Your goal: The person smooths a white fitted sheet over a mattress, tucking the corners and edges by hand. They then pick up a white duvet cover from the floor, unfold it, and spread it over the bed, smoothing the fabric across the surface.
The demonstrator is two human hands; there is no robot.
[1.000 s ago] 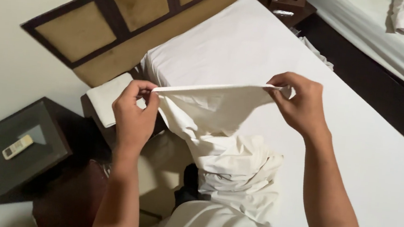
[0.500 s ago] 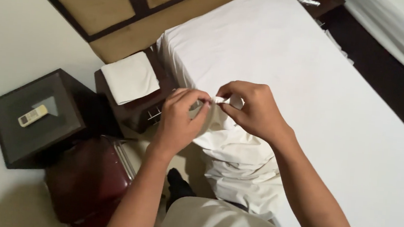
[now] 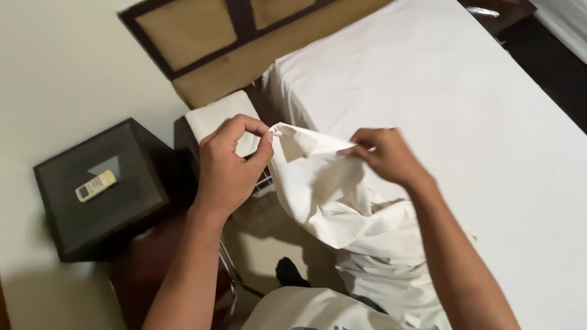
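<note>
Remote control (image 3: 96,185), small and pale, lies on the dark bedside cabinet (image 3: 101,193) at far left. Next to it, the left hand (image 3: 229,162) pinches a corner of the white pillowcase (image 3: 334,194), fingers closed on the cloth. Half a second ago both hands met at one point; now they have drawn apart, spreading the hem open again. The right hand (image 3: 388,155) grips the opposite edge, fingertips tucked from view. Cloth sags between them beside the bed (image 3: 497,134). Its lower end disappears behind the person's shirt.
</note>
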